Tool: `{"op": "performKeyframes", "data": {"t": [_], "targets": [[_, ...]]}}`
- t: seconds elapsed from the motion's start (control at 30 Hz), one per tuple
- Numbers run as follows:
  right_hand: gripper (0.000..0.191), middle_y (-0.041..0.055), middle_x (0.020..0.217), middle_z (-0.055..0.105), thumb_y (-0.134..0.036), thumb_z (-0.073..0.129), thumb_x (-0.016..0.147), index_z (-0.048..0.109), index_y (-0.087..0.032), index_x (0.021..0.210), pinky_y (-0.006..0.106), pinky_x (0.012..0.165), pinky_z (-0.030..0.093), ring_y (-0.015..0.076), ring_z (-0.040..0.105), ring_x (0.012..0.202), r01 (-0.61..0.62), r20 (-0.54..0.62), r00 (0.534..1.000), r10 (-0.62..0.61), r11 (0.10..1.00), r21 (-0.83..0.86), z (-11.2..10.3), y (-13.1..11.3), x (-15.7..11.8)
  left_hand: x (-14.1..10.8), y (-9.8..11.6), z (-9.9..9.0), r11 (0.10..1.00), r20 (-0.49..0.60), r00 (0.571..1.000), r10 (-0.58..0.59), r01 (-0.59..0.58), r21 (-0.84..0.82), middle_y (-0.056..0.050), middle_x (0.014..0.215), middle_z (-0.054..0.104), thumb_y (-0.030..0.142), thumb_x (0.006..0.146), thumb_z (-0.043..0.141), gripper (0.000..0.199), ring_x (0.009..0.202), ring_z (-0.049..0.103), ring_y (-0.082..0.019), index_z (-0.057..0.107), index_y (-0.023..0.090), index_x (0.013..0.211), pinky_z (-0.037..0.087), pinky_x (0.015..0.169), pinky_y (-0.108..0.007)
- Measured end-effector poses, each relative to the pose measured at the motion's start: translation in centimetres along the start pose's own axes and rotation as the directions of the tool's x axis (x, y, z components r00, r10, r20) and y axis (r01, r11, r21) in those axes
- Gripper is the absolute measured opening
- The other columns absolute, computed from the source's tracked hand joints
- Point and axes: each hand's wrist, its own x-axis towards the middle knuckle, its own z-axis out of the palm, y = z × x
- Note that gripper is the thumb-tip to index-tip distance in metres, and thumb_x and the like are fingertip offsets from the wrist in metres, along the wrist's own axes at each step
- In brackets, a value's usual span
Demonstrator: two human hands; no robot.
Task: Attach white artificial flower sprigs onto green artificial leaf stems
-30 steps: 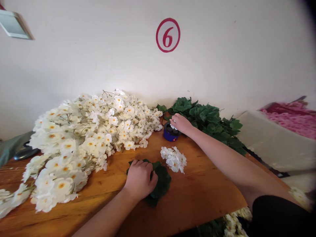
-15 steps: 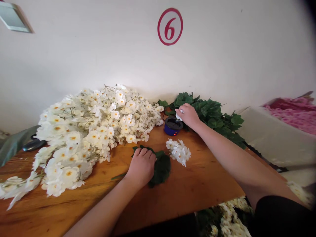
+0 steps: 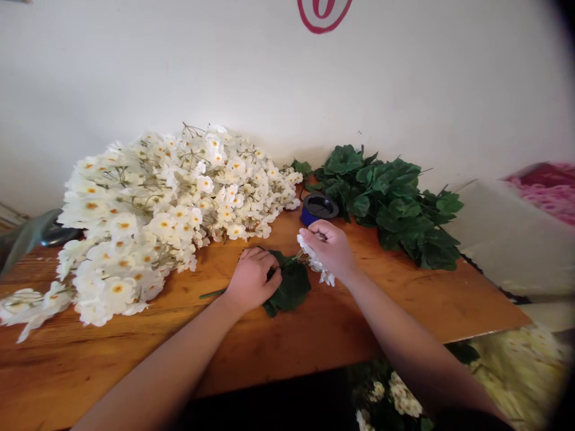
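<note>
**Q:** What do we see at the centre?

**A:** We see the right hand (image 3: 326,248) closed narrowly around a white blossom cluster (image 3: 313,257), with petals showing below the fingers. Just beside it, the left hand (image 3: 252,280) is curled down over a dark green leaf bunch (image 3: 291,286) and holds it against the table. A green stem (image 3: 212,294) runs out to the left from under the palm.

**Q:** Where do these lie?

**A:** We place both hands and their contents over the middle of the wooden table (image 3: 449,317).

**Q:** And around them?

**A:** Behind the right hand we note a round blue tin (image 3: 314,211) with a black top. A large heap of white flowers (image 3: 171,203) lies to the left and a heap of green leaves (image 3: 386,203) to the right, both against the wall (image 3: 404,78). The wall bears a red ring (image 3: 323,12), cut off by the top of the view. More white flowers (image 3: 395,395) show below the table's front edge.
</note>
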Motion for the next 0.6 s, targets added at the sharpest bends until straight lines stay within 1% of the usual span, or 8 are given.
{"op": "performKeyframes", "data": {"t": [0.07,0.17,0.4,0.6], "targets": [[0.031,-0.0023,0.066,0.047,-0.041,0.064,0.086,0.055,-0.020,0.065,0.027,0.058,0.035,0.0127,0.042,0.061,-0.041,-0.019,0.999,0.040,0.999,-0.006,0.2,1.2,-0.4,0.1,-0.1,0.0,1.000,0.002,1.000,-0.008,0.008,-0.022,-0.002,0.075,0.062,0.023,0.086,0.055,0.010,0.082,0.054,-0.021,0.059,0.019,0.077,0.038,0.079,-0.036],[0.031,-0.0018,0.068,0.049,-0.041,0.064,0.086,0.055,-0.020,0.065,0.027,0.060,0.036,0.0129,0.044,0.063,-0.029,-0.035,0.999,0.029,1.000,-0.006,0.2,2.1,-0.5,0.2,-0.2,0.1,0.999,0.001,1.000,-0.013,0.013,-0.037,-0.002,0.074,0.061,0.022,0.085,0.056,0.009,0.082,0.054,-0.020,0.059,0.019,0.077,0.038,0.078,-0.036],[0.030,-0.0020,0.067,0.049,-0.042,0.064,0.086,0.056,-0.020,0.068,0.026,0.060,0.037,0.0128,0.044,0.063,-0.064,-0.058,0.996,0.063,0.998,-0.012,0.4,2.5,-0.5,0.4,-0.2,0.3,0.998,0.005,1.000,-0.003,0.004,-0.058,-0.001,0.073,0.060,0.021,0.084,0.057,0.008,0.081,0.053,-0.020,0.058,0.019,0.076,0.037,0.077,-0.035],[0.030,-0.0019,0.067,0.049,-0.043,0.063,0.087,0.055,-0.020,0.068,0.026,0.059,0.037,0.0127,0.044,0.061,-0.086,-0.034,0.996,0.085,0.996,-0.032,0.4,2.6,-0.5,0.4,-0.3,0.3,0.998,0.007,1.000,0.012,-0.011,-0.069,-0.001,0.073,0.060,0.020,0.084,0.057,0.009,0.080,0.052,-0.019,0.058,0.019,0.075,0.037,0.077,-0.035]]}}
